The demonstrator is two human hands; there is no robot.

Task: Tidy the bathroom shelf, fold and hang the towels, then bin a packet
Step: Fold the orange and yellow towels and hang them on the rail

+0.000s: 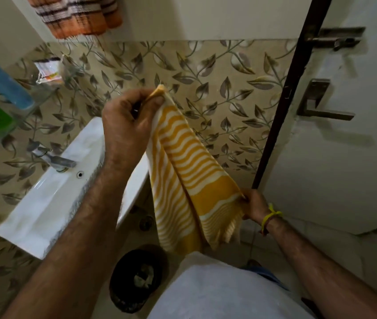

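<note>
I have the yellow-and-white striped towel [182, 162] stretched on a slant in front of me, over the right end of the white washbasin [51, 194] and against the leaf-patterned wall tiles [217, 88]. My left hand [127, 125] is up high, thumb and curled fingers pinching the top corner of the cloth, and my right hand [253, 204] is down low near the door frame, fingers closed on the fringed lower edge. The towel reads to me as thin, light and floppy: it already hangs doubled lengthwise with a soft crease down the middle, and it sags wherever I am not pulling. It has no stiffness to help me, so I judge the fold will only stay square if I hold it at corners and edges and keep some tension between my hands. The fringe is a poor place to grip, since it can slip and bunch; the woven hem just above it looks safer. An orange striped towel [79, 17] already hangs above. A small packet [48, 71] lies on the glass shelf [44, 97], and a dark bin [136, 277] stands on the floor below.
</note>
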